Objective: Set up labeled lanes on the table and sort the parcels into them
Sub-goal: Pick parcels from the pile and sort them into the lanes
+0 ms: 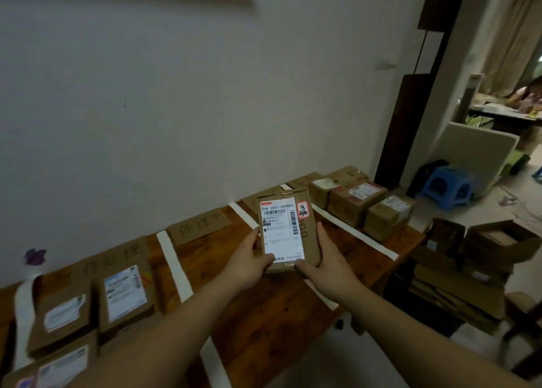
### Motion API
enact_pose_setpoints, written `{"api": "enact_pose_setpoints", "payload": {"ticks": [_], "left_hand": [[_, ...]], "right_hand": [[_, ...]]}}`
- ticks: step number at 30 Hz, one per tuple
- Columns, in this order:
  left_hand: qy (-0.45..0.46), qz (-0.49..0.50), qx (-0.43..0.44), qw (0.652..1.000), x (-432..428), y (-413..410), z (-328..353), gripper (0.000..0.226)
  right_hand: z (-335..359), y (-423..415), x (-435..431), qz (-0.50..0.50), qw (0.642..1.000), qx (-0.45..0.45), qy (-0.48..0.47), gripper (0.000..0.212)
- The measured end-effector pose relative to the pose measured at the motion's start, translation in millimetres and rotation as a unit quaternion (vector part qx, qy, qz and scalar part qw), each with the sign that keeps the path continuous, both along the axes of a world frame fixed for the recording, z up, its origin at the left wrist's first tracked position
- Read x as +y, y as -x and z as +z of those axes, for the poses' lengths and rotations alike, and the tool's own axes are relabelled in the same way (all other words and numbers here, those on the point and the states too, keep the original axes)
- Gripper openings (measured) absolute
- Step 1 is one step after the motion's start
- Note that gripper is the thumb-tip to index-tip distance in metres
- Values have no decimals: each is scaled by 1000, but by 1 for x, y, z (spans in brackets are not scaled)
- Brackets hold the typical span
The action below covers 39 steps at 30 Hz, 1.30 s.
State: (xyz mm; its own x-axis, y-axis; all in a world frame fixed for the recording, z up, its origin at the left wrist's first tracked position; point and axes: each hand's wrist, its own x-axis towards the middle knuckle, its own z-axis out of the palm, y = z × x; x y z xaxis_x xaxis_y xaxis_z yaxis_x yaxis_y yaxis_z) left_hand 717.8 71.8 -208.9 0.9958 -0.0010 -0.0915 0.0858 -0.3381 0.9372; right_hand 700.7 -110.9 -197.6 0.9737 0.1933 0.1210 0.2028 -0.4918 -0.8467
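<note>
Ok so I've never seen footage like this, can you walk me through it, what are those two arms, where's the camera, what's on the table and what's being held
There is no machine here: the arms are a person's own, and the single picture comes from a wide-angle camera worn on their head, looking forward and down. The left hand and right hand each have a grip on one long side of a small brown parcel, held up so that its white shipping label faces the camera. Below is a wooden table against a wall, divided into lanes by strips of white tape, with handwritten cardboard signs at the back. In the lane at the left lie flat parcels; in the far lane at the right sit boxes.
</note>
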Motion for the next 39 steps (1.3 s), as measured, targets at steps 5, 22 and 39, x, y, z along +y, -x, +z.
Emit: {"api": "enact_pose_setpoints", "payload": {"ticks": [5,22,39], "left_hand": [[-15,35,14,999,-60,-39,-9,63],[-32,4,80,996,-100,-179,-81,84],[-46,201,151,967,-132,-249,-81,76]], "right_hand": [[-3,-45,-64,44,999,23,-6,82],[-66,-236,-98,139,982,95,90,60],[-111,-371,-106,269,945,178,56,80]]}}
